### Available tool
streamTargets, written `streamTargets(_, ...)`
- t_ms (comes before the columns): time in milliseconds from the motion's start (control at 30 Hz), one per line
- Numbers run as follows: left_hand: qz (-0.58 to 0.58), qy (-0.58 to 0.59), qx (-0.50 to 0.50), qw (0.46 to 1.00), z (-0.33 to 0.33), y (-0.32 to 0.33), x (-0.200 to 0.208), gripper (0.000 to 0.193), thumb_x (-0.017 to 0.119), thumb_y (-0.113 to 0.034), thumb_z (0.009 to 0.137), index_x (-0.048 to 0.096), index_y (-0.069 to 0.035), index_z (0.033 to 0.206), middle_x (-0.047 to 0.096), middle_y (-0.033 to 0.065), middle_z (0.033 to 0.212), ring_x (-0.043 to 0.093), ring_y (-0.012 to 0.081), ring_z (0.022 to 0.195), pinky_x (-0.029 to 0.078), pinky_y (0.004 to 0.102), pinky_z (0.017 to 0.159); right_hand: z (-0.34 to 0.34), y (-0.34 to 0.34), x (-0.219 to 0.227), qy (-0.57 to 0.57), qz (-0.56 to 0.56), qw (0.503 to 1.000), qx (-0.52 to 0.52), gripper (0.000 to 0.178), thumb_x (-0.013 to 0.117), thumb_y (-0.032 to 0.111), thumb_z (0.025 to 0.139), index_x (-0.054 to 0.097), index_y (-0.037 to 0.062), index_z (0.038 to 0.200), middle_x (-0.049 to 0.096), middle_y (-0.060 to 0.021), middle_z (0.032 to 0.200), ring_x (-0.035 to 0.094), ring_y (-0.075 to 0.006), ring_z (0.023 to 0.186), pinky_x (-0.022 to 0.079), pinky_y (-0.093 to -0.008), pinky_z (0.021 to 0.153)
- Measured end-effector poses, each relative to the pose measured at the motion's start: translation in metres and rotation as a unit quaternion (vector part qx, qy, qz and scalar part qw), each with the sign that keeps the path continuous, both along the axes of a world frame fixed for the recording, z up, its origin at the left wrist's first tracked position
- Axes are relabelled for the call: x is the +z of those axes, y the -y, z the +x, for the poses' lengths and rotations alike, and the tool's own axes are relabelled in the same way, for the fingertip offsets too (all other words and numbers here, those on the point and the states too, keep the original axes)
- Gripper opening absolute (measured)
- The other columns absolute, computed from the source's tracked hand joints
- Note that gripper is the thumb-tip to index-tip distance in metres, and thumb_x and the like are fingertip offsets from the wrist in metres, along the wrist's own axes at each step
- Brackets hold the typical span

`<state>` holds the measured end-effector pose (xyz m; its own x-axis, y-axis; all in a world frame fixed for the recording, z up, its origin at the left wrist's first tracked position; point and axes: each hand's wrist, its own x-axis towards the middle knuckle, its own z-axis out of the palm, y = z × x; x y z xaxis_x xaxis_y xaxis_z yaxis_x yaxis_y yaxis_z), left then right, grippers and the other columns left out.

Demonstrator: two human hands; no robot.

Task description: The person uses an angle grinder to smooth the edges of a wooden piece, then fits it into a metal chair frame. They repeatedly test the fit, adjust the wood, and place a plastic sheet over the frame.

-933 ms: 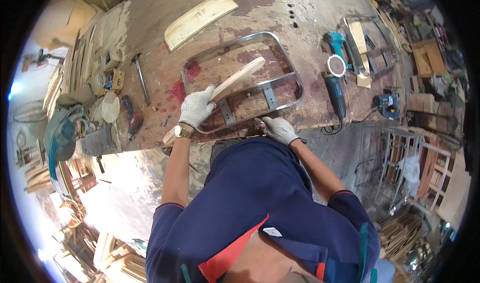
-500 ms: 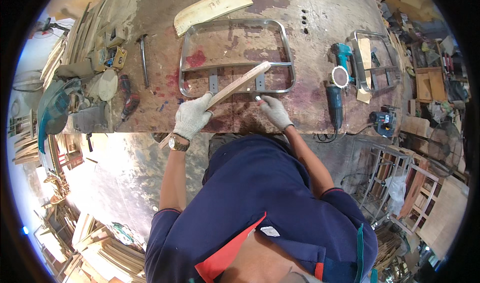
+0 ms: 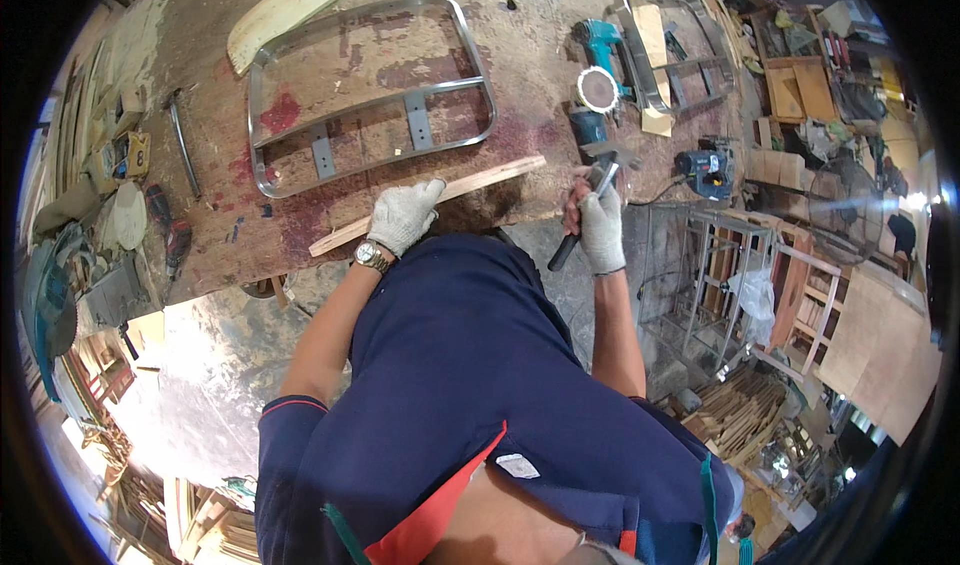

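Note:
In a knit glove, my left hand point(image 3: 401, 216) is closed over a long wooden strip point(image 3: 470, 183) lying at the near edge of the workbench. My right hand point(image 3: 602, 227), also gloved, grips a hammer point(image 3: 606, 176) with a metal head and a black handle; the handle's end points down toward me, past the bench edge. Just beyond the strip rests a metal frame point(image 3: 455, 86) with rounded corners, a crossbar and two short grey tabs. Past the hammer head sits an angle grinder point(image 3: 588, 125) with a pale round disc.
A curved pale board point(image 3: 290, 7) touches the frame's far side. To the left lie another hammer point(image 3: 184, 145) and a red-and-black drill point(image 3: 168, 227). On the right are a teal power tool point(image 3: 604, 43), a smaller metal frame point(image 3: 655, 83) and a blue-black power tool point(image 3: 706, 173).
The strip has gone from slanting up over the frame to lying along the bench edge under my left hand. My right hand has moved right and now holds a hammer. The view has shifted right.

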<state>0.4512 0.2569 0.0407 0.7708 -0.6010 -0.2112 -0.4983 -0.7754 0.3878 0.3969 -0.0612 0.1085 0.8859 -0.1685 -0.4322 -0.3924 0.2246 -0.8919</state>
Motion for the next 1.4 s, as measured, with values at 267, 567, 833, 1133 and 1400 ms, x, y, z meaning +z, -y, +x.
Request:
streamTargets(267, 0.005, -0.003, 0.008, 1.0, 0.004, 0.004, -0.004, 0.036, 0.074, -0.021, 0.084, 0.054, -0.012, 0.112, 0.068, 0.013, 0.093, 0.07, 0.0333, 0.082, 0.056, 0.0448, 0.069, -0.02, -0.029, -0.064, 0.065, -0.436, 0.897, -0.033, 0.029, 0.06, 0.022, 0.1, 0.062, 0.0037, 0.122, 0.063, -0.0224, 0.08, 0.062, -0.0364, 0.069, 0.048, -0.0451, 0.066)
streamTargets(567, 0.021, -0.006, 0.007, 1.0, 0.005, 0.005, 0.001, 0.037, 0.075, -0.024, 0.084, 0.055, -0.012, 0.113, 0.069, 0.0122, 0.096, 0.071, 0.0332, 0.083, 0.057, 0.0445, 0.069, -0.015, -0.04, -0.079, -0.024, -0.531, 0.847, -0.013, 0.037, 0.056, 0.031, 0.102, 0.061, 0.007, 0.131, 0.06, -0.0239, 0.063, 0.06, -0.0416, 0.057, 0.043, -0.0515, 0.054)
streamTargets(833, 0.013, 0.013, 0.01, 1.0, 0.004, 0.004, -0.004, 0.036, 0.075, -0.025, 0.085, 0.055, -0.012, 0.112, 0.069, 0.0121, 0.095, 0.071, 0.0329, 0.081, 0.057, 0.0447, 0.069, -0.019, -0.029, -0.092, 0.007, -0.553, 0.833, 0.012, 0.041, 0.056, 0.032, 0.102, 0.059, 0.0039, 0.131, 0.059, -0.024, 0.062, 0.061, -0.0424, 0.058, 0.043, -0.0524, 0.054)
streamTargets(1133, 0.012, -0.008, 0.007, 1.0, 0.007, 0.003, 0.013, 0.036, 0.074, -0.024, 0.085, 0.055, -0.011, 0.112, 0.07, 0.0133, 0.093, 0.07, 0.0345, 0.082, 0.056, 0.0468, 0.069, -0.014, -0.025, -0.083, 0.002, -0.543, 0.839, 0.037, 0.038, 0.057, 0.026, 0.099, 0.058, 0.0028, 0.128, 0.06, -0.0238, 0.063, 0.062, -0.0445, 0.06, 0.043, -0.0534, 0.054)
streamTargets(1400, 0.029, -0.038, 0.03, 0.998, 0.004, -0.009, 0.017, 0.038, 0.076, -0.026, 0.083, 0.055, -0.01, 0.11, 0.07, 0.0149, 0.09, 0.07, 0.0354, 0.082, 0.056, 0.0469, 0.069, 0.002, -0.045, -0.084, 0.042, -0.556, 0.827, 0.07, 0.032, 0.057, 0.024, 0.099, 0.056, 0.0039, 0.124, 0.062, -0.0243, 0.067, 0.064, -0.0463, 0.064, 0.044, -0.0554, 0.054)
